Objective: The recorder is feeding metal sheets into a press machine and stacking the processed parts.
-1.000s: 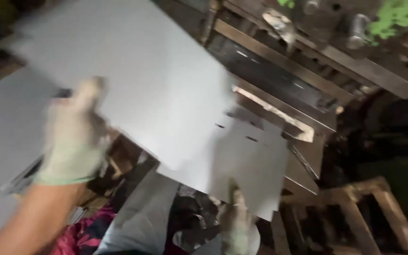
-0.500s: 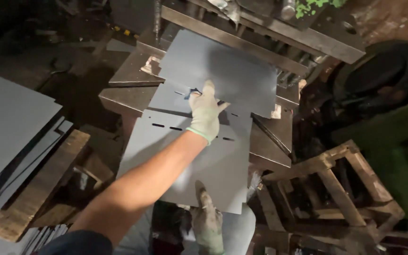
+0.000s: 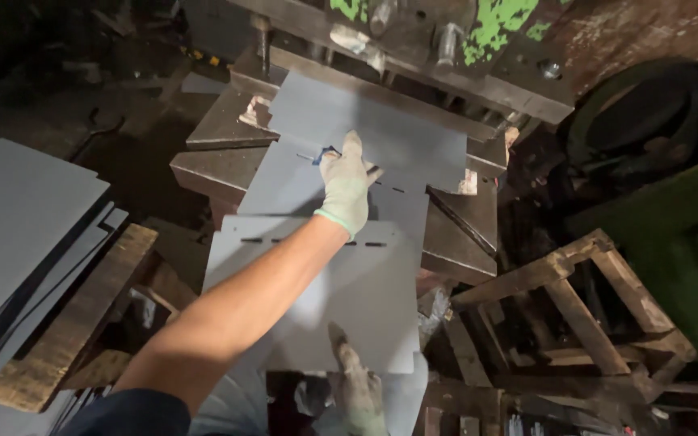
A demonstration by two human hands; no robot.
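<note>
grey sheet (image 3: 341, 291) long axis toward press (image 3: 446, 56); left hand (image 3: 347, 187) flat, right hand (image 3: 357, 387) pinching edge

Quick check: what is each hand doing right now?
Left hand: gloved, open, palm pressed flat on the grey metal sheet.
Right hand: gloved, at the near edge of the lower sheet; grip cannot be told.

Left hand (image 3: 346, 187) reaches forward, arm outstretched, palm down (gloved); right hand (image 3: 357, 386) low, thumb raised.
</note>
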